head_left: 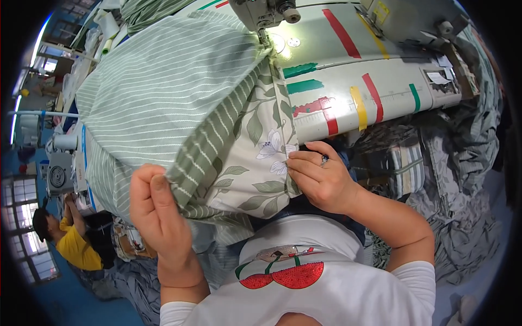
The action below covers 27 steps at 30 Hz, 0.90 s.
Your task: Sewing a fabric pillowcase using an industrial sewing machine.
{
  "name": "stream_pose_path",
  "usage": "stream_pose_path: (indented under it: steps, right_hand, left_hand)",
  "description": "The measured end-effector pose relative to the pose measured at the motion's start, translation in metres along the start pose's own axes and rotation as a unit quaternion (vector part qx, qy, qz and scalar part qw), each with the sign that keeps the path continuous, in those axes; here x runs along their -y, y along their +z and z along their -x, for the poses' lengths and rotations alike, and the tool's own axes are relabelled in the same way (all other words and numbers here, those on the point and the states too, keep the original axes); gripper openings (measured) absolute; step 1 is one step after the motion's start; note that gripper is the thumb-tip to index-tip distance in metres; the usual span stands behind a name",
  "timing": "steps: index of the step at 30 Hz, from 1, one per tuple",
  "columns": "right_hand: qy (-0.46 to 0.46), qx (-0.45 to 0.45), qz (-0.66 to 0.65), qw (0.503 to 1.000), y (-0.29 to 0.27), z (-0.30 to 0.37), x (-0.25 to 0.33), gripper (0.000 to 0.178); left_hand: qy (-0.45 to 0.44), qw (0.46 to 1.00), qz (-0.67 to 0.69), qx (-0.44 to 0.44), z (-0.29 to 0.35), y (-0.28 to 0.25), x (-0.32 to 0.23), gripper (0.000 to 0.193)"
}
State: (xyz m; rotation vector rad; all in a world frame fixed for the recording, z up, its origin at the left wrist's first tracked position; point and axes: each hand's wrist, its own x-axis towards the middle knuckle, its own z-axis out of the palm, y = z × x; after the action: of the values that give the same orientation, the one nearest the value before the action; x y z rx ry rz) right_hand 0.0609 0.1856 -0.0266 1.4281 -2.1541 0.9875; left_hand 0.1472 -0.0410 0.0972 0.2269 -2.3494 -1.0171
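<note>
Green-and-white striped fabric (163, 81) spreads over the left of the sewing table, its near edge folded up. My left hand (157, 209) pinches that lifted edge between thumb and fingers. Beneath and beside it lies pale floral fabric (255, 163) with green leaves and lilac flowers. My right hand (323, 176), wearing a ring, has its fingers closed on the right edge of the floral fabric, near a small white tag (291, 148). Both layers run up together to the presser foot (264, 39) of the sewing machine (261, 13), where a lamp lights the seam.
Red, yellow and green tape strips mark the machine bed (391, 103) at right. Heaped grey fabric (462, 228) lies at lower right, with striped folded cloth (408, 168) nearby. At far left a person in a yellow shirt (81, 247) sits near another work table.
</note>
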Motion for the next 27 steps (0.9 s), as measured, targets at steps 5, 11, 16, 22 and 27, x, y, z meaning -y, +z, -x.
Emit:
stream_pose_path:
  steps: [5, 11, 16, 22, 27]
  right_hand:
    - [0.011, -0.003, -0.002, 1.000, -0.003, 0.002, 0.000, 0.023]
    - [0.013, 0.001, -0.007, 1.000, -0.001, 0.003, 0.004, 0.021]
    - [0.018, -0.042, 0.014, 0.999, -0.002, 0.004, 0.006, 0.015]
    - [-0.016, 0.018, 0.021, 0.999, -0.007, 0.007, -0.001, 0.012]
    - [-0.006, 0.030, 0.006, 1.000, -0.004, 0.008, -0.004, 0.011]
  left_hand:
    - [0.147, 0.977, -0.069, 0.136, -0.007, 0.019, -0.042, 0.006]
    - [0.292, 0.859, -0.238, 0.347, 0.025, 0.042, -0.026, 0.015]
    - [0.266, 0.824, -0.268, 0.423, 0.046, 0.070, -0.010, 0.013]
    - [0.248, 0.824, -0.237, 0.450, 0.043, 0.076, -0.011, 0.012]
    - [0.237, 0.849, -0.132, 0.454, 0.012, 0.074, -0.011, 0.010]
